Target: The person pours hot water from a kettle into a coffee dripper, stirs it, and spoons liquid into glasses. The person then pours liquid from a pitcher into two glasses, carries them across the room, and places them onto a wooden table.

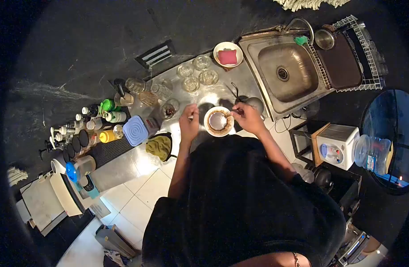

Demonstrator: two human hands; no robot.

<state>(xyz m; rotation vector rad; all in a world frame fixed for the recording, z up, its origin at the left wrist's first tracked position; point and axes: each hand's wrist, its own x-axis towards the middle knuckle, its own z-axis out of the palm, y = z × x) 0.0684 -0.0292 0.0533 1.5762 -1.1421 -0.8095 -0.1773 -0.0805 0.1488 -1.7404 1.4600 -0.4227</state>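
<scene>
A white bowl [218,132] with a brown coating inside its wall and a pale middle stands on the steel counter in front of me. My right hand [248,117] is at its right rim, fingers pinched together over the edge; what they hold, if anything, is too small to name. Left of the bowl and apart from it, my left hand [189,123] is raised with curled fingers, and anything inside them is hidden. Behind my right hand lie a dark-handled utensil [235,91] and a rounded grey metal item [254,105], partly covered by the hand.
Several clear glasses [191,83] and a bowl with a red sponge-like pad [227,56] stand at the back. The steel sink [289,71] is to the right. Bottles, a blue-lidded container [135,130] and a green cloth [159,147] sit left. A water dispenser [337,147] stands right.
</scene>
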